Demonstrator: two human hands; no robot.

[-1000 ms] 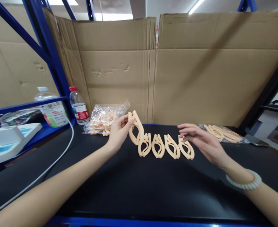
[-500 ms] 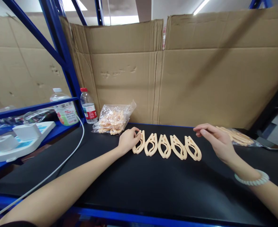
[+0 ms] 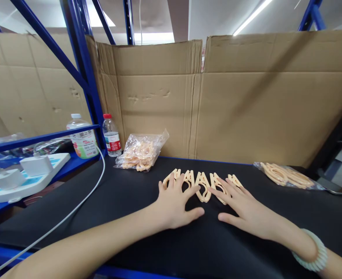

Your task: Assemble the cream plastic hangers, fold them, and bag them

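A row of peach plastic clips (image 3: 202,189) lies side by side on the black tabletop (image 3: 124,201), at twelve o'clock from both hands and partly under their fingers. The left hand (image 3: 177,203) covers the clips at the row's nine o'clock end. The right hand (image 3: 243,211) covers those at the three o'clock end. The middle clips show in the gap between the two hands.

A clear bag of the same clips (image 3: 142,153) sits at eleven o'clock from the left hand, close to the cardboard wall (image 3: 246,108). A second bag (image 3: 287,176) lies at two o'clock from the right hand.

Further toward ten o'clock stands a small bottle (image 3: 112,135) with a red cap and a red-and-white label. Beside it is a larger white-capped bottle (image 3: 82,138) with a colourful label. The print on both is too small to read. A white power strip (image 3: 28,178) lies at nine o'clock, and a pale cable (image 3: 72,209) runs past it across the tabletop.

Both hands are flat, palms down, fingers spread wide. The fingertips rest on the clips and the thumbs are turned toward each other, a little apart. Neither hand grips anything. A pale beaded bracelet (image 3: 312,252) circles the right wrist.
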